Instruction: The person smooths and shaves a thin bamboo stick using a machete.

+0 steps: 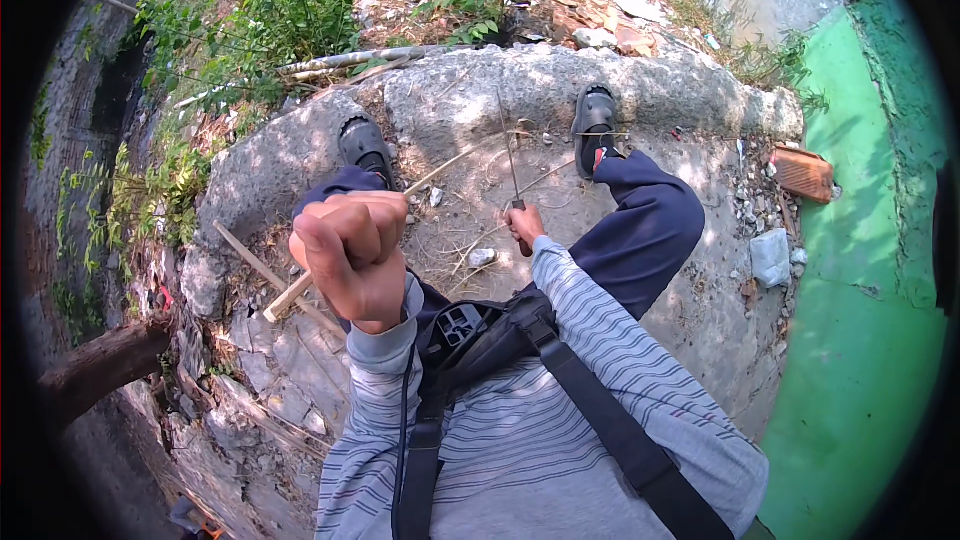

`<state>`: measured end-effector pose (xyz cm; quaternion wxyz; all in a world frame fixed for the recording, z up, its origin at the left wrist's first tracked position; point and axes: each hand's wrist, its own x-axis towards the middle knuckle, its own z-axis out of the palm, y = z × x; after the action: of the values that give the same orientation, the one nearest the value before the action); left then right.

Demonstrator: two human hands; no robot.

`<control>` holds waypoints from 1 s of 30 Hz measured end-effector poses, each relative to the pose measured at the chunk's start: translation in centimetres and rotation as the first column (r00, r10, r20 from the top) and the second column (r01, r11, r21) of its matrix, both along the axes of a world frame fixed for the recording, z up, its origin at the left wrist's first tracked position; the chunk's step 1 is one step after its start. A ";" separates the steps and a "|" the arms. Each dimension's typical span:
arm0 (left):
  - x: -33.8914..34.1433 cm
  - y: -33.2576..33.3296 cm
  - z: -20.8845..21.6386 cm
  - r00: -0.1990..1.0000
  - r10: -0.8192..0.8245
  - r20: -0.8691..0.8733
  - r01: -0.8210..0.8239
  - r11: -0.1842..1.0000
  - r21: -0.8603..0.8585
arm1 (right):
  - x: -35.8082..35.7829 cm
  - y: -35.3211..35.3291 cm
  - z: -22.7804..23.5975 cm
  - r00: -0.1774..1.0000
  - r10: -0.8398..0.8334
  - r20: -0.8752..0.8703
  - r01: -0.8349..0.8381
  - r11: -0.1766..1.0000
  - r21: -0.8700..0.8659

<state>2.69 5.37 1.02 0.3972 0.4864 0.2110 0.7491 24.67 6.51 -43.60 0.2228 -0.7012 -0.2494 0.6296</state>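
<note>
My left hand (352, 255) is raised close to the camera, its fingers wrapped round a thin pale wooden stick (432, 177). One cut end of the stick pokes out below the fist, and the other slants away to the upper right, past my shoes. Lower down, my right hand (525, 227) grips the dark handle of a long, narrow knife (508, 150). Its blade points away from me, and its tip lies over the concrete ledge. Stick and blade come near each other between my feet; whether they touch I cannot tell.
Shavings and thin strips (465, 245) litter the concrete between my legs. Another stick (262, 265) lies at the left. A concrete ledge (460, 90) runs beyond my shoes. At the right are an orange brick (803, 173), a pale block (770, 258) and a green wall (850, 340).
</note>
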 end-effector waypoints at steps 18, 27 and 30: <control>1.4 3.4 2.1 0.975 0.216 0.054 -0.207 0.968 -0.139 | 0.7 -1.7 -3.6 0.972 -0.212 -0.096 0.192 0.963 -0.188; -0.9 4.3 1.6 0.998 0.057 0.010 -0.056 0.994 -0.094 | -3.9 1.9 2.9 0.984 -0.020 -0.177 0.062 0.970 0.236; -0.8 4.3 2.2 0.998 0.058 -0.019 -0.060 0.993 -0.106 | -4.4 1.9 2.8 0.940 -0.024 -0.341 0.077 0.987 0.142</control>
<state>1.92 9.69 3.21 0.3987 0.4638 0.2681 0.7443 20.30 8.37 -40.85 0.3318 -0.5698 -0.2370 0.7135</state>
